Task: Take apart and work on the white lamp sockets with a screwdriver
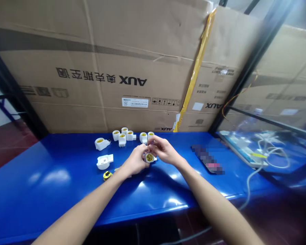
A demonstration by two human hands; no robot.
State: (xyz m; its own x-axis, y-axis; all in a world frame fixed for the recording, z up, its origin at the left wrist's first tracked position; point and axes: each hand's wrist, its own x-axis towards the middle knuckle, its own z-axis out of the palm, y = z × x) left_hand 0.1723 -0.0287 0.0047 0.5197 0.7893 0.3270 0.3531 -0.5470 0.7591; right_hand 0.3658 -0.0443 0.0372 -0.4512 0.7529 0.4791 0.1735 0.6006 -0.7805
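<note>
My left hand [136, 160] is wrapped round a white plug-in lamp socket [150, 158], its yellow-lined opening facing up toward me and its plug pins pointing right. Just above the opening, my right hand [163, 149] has its thumb and fingers pinched together; anything small between them is hidden. Left of my left hand lie an open white socket shell [103, 162] and a round yellow-and-black insert [107, 175]. Another yellowish part is partly hidden behind my left wrist.
Several white lamp sockets [122, 139] stand along the back of the blue table [56, 197], one lying farther left. A dark phone-like object [207, 160] lies to the right. Large cardboard boxes [104, 68] wall off the back. White cables [272, 146] sit beyond the black rack post.
</note>
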